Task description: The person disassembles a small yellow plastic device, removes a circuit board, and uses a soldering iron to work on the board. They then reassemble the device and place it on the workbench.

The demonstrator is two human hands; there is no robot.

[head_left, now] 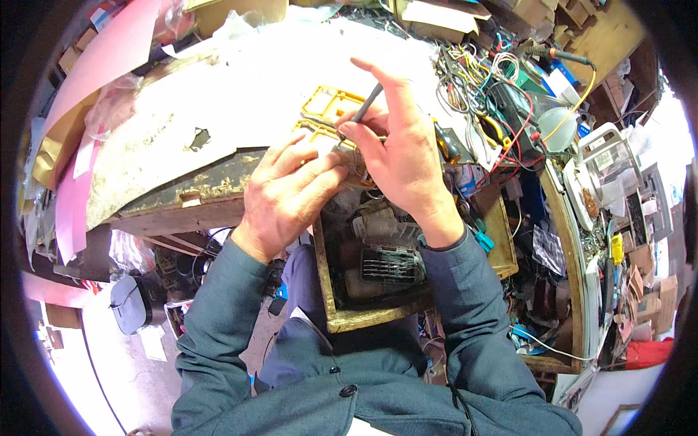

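Fingers of my right hand [408,149] pinch a grey tool [369,100], slanting down-left by the yellow case [315,107], upper centre. My left hand [289,182] overlaps the case; its grip I can't tell.

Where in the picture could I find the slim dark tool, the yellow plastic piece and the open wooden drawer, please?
Slim dark tool [368,102]: head view, on its shaft.
Yellow plastic piece [342,92]: head view, on its far rim.
Open wooden drawer [378,317]: head view, on its near edge.
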